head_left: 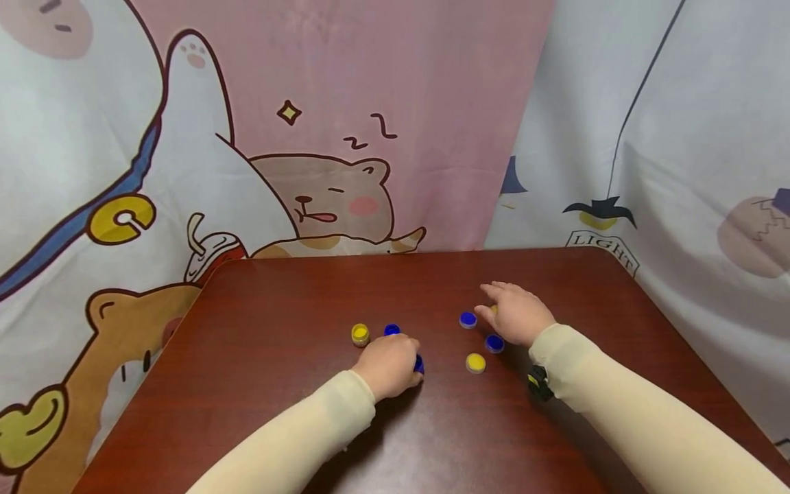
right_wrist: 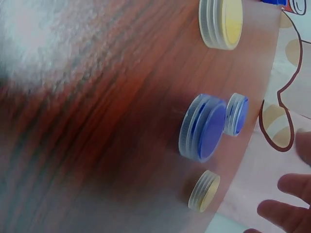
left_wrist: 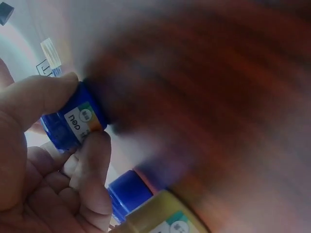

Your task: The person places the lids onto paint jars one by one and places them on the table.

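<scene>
One blue jar (head_left: 419, 364), pinched in the left grip (head_left: 389, 363) near a second jar (head_left: 391, 330), could topple it if swung; the right grip (head_left: 520, 315), loosely spread and empty, could scatter nearby lids (head_left: 468, 320) by brushing them.

table (head_left: 278, 302): reddish-brown, wood-grained | cloth backdrop (head_left: 457, 103): pink and white | cartoon bear (head_left: 358, 185): sleeping | glare (right_wrist: 29, 34): on table
</scene>
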Available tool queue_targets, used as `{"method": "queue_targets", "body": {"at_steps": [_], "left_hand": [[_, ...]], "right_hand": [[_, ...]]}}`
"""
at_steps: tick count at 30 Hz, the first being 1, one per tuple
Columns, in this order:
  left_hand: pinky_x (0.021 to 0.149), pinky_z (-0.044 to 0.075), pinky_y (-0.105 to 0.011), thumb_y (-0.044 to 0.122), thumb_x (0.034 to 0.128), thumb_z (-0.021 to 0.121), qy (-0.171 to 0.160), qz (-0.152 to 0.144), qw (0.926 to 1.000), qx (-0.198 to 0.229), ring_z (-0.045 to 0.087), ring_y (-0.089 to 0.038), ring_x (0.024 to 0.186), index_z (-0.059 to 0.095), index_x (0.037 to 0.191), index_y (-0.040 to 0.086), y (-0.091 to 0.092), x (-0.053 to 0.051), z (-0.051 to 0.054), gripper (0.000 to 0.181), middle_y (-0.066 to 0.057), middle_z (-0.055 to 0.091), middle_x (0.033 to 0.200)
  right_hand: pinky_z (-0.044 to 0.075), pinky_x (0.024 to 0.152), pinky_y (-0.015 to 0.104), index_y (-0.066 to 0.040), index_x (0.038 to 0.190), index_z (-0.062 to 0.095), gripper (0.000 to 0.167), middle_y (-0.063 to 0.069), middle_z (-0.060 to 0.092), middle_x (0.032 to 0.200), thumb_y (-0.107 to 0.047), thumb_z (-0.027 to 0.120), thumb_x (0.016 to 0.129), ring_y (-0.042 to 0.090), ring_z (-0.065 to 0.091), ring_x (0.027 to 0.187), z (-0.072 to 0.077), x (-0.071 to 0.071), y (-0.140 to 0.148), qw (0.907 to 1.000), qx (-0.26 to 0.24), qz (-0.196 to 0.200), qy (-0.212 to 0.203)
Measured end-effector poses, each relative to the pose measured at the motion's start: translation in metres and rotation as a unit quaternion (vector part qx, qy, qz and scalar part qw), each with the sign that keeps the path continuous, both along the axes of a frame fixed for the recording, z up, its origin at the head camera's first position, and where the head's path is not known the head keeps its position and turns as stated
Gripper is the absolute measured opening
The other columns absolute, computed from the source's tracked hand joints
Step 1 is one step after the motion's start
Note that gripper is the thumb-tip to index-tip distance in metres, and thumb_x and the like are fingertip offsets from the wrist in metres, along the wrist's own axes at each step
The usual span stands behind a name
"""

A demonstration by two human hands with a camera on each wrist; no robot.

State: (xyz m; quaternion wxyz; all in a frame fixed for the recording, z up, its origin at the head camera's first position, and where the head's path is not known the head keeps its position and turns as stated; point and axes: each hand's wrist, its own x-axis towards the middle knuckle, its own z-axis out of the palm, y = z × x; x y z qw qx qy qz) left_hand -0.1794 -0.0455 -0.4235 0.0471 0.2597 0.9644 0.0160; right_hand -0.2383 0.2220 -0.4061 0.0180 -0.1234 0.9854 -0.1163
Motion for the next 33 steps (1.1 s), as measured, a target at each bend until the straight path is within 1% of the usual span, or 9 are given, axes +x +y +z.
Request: {"method": "queue_targets", "body": {"at_steps": [2, 4, 7, 12, 19, 27, 33], "left_hand": [[0.090, 0.060, -0.036, 0.043, 0.0903, 0.083, 0.000, 0.000, 1.0000, -0.002, 0.073, -0.022, 0.108, 0.073, 0.125, 0.014, 0.000, 0.000, 0.000, 0.046, -0.004, 0.077, 0.116], [0.089, 0.060, -0.036, 0.043, 0.0900, 0.083, 0.000, 0.003, 1.0000, -0.003, 0.073, -0.022, 0.108, 0.073, 0.126, 0.014, 0.001, 0.001, 0.000, 0.047, -0.004, 0.076, 0.116], [0.087, 0.061, -0.036, 0.044, 0.0899, 0.083, 0.001, 0.005, 1.0000, -0.006, 0.073, -0.021, 0.106, 0.074, 0.124, 0.014, 0.001, 0.002, 0.000, 0.046, -0.004, 0.076, 0.114], [0.085, 0.060, -0.035, 0.043, 0.0894, 0.084, 0.000, 0.005, 1.0000, -0.009, 0.073, -0.020, 0.102, 0.074, 0.121, 0.014, 0.002, 0.002, 0.000, 0.044, -0.003, 0.076, 0.110], [0.086, 0.060, -0.035, 0.045, 0.0890, 0.084, -0.001, 0.002, 0.9999, -0.012, 0.073, -0.019, 0.105, 0.074, 0.121, 0.015, 0.002, -0.001, -0.002, 0.045, -0.002, 0.076, 0.112], [0.085, 0.061, -0.035, 0.044, 0.0881, 0.085, 0.005, -0.002, 1.0000, -0.006, 0.073, -0.019, 0.103, 0.075, 0.118, 0.015, 0.001, -0.001, -0.002, 0.043, -0.002, 0.077, 0.110], [0.083, 0.061, -0.035, 0.044, 0.0880, 0.085, 0.009, -0.003, 0.9999, -0.007, 0.073, -0.019, 0.100, 0.075, 0.115, 0.015, 0.000, -0.002, -0.003, 0.041, -0.001, 0.076, 0.107]], "right_hand": [[0.039, 0.118, 0.061, -0.002, 0.149, 0.056, 0.059, 0.025, 0.057, 0.151, -0.036, 0.067, 0.103, 0.046, 0.051, 0.142, -0.001, 0.001, -0.002, 0.9999, 0.001, 0.006, 0.012], [0.044, 0.114, 0.060, -0.002, 0.145, 0.061, 0.055, 0.023, 0.062, 0.145, -0.033, 0.071, 0.101, 0.045, 0.056, 0.136, -0.002, 0.002, -0.004, 0.9998, 0.002, 0.011, 0.017], [0.048, 0.110, 0.058, -0.005, 0.141, 0.065, 0.052, 0.021, 0.066, 0.140, -0.032, 0.075, 0.098, 0.044, 0.059, 0.128, -0.003, 0.001, -0.008, 0.9998, 0.005, 0.018, 0.012], [0.053, 0.105, 0.053, -0.006, 0.137, 0.068, 0.050, 0.017, 0.069, 0.135, -0.033, 0.078, 0.095, 0.038, 0.059, 0.120, -0.006, -0.004, -0.012, 0.9993, 0.017, 0.034, -0.007], [0.055, 0.099, 0.051, -0.007, 0.129, 0.074, 0.044, 0.015, 0.073, 0.124, -0.033, 0.079, 0.094, 0.035, 0.060, 0.107, -0.008, -0.011, -0.017, 0.9977, 0.030, 0.059, -0.011], [0.056, 0.095, 0.050, -0.009, 0.126, 0.076, 0.043, 0.013, 0.075, 0.120, -0.035, 0.081, 0.093, 0.032, 0.060, 0.101, -0.012, -0.017, -0.021, 0.9960, 0.053, 0.072, -0.007], [0.056, 0.092, 0.051, -0.011, 0.118, 0.079, 0.032, 0.009, 0.078, 0.111, -0.031, 0.081, 0.093, 0.031, 0.061, 0.095, -0.017, -0.021, -0.026, 0.9940, 0.070, 0.083, -0.007]]}}
